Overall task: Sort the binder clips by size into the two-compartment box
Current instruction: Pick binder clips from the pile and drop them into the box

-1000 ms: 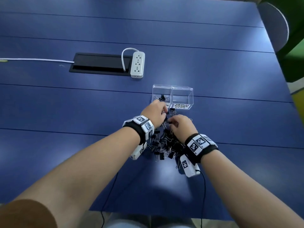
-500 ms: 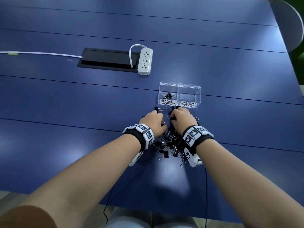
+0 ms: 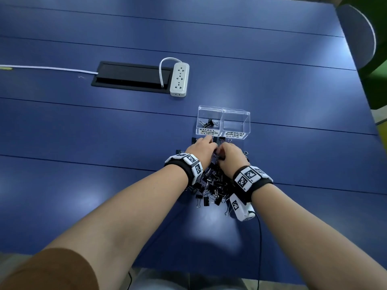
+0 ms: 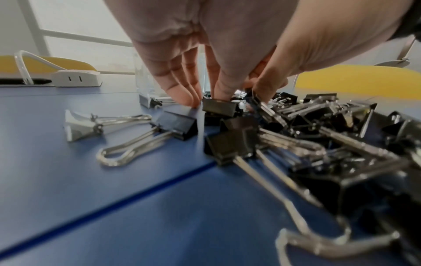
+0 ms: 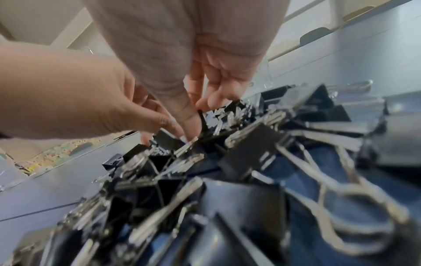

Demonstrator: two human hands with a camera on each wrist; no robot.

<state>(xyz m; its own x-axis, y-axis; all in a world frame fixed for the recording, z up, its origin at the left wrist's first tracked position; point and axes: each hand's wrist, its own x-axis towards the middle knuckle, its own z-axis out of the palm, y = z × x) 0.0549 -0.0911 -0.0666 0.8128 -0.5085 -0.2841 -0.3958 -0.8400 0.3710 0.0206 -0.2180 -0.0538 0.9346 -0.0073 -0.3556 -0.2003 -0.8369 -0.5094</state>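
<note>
A clear two-compartment box (image 3: 223, 111) stands on the blue table, labelled for small clips on the left and medium clips on the right. A couple of black clips (image 3: 210, 123) lie in the small side. The medium side looks empty. Just in front of the box, my left hand (image 3: 202, 149) and right hand (image 3: 228, 155) meet at the far end of a pile of black binder clips (image 3: 211, 185). My left fingers (image 4: 182, 93) and thumb pinch a small black clip (image 4: 218, 107). My right thumb (image 5: 189, 122) and forefinger pinch a clip (image 5: 202, 117) from the pile (image 5: 250, 153).
A white power strip (image 3: 179, 79) lies beside a black cable hatch (image 3: 129, 77) behind and to the left of the box, with a white cable (image 3: 48, 68) running left. A chair back (image 3: 356, 34) stands at the table's far right corner. Loose clips (image 4: 136, 136) lie left of the pile.
My left hand has come back from the box front to the pile. My right hand has slid forward along the pile to meet it.
</note>
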